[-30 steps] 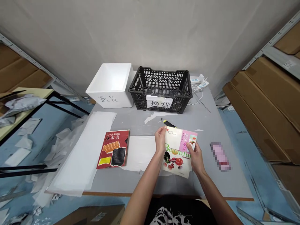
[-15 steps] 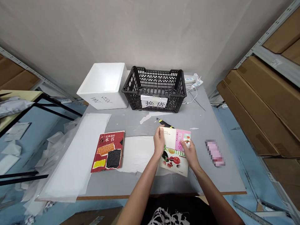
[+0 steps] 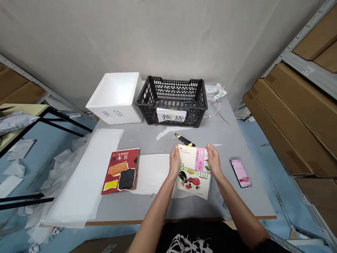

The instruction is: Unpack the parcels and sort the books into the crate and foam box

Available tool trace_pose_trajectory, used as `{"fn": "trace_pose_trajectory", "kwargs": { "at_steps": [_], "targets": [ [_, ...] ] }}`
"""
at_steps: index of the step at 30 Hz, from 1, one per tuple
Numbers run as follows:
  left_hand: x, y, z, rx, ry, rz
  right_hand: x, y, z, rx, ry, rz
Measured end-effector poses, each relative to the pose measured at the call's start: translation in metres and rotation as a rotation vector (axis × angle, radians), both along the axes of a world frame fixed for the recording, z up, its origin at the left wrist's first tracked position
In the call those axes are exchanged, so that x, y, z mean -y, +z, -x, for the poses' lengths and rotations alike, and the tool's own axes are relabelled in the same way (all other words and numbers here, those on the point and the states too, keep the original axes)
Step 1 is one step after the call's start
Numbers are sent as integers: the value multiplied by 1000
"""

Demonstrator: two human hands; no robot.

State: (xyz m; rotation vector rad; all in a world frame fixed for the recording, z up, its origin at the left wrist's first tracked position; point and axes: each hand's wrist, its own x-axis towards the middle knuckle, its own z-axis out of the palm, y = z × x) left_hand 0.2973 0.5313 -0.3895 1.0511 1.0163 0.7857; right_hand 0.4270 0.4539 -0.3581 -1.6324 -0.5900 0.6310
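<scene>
A cream book with a pink strip and fruit pictures (image 3: 193, 177) is held up over the table, cover facing me. My left hand (image 3: 174, 161) grips its left edge near the top, and my right hand (image 3: 213, 160) grips the upper right edge; the fingers of both are partly hidden behind it. Just beyond the book lies a black and yellow utility knife (image 3: 184, 140). Off to the left, a red book (image 3: 121, 171) rests flat on the table, overlapping white paper (image 3: 151, 172).
At the back stand a white foam box (image 3: 116, 105) and a black plastic crate (image 3: 172, 102), both labelled by hand. A phone (image 3: 240, 172) lies at right. White wrapping sheets (image 3: 86, 175) cover the table's left side; power strips (image 3: 217, 92) sit at back right.
My right hand has shifted from the front of the cover to the book's upper right edge, uncovering the pink strip. The left hand keeps its grip.
</scene>
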Motion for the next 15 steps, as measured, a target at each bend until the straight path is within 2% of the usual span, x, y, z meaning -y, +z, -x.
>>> {"fn": "trace_pose_trajectory", "kwargs": {
  "at_steps": [4, 8, 12, 15],
  "targets": [
    [17, -15, 19, -118, -163, -36, -2, -5, -15, -100, -73, -20],
    [30, -31, 35, -137, -337, -80, -3, -13, -27, -197, -99, -23],
    [27, -33, 36, -115, -384, -94, -5, -22, -34, -326, -139, 5],
    [21, -28, 33, -230, -372, -207, -12, -29, -42, -297, -164, 36]
  ]
}}
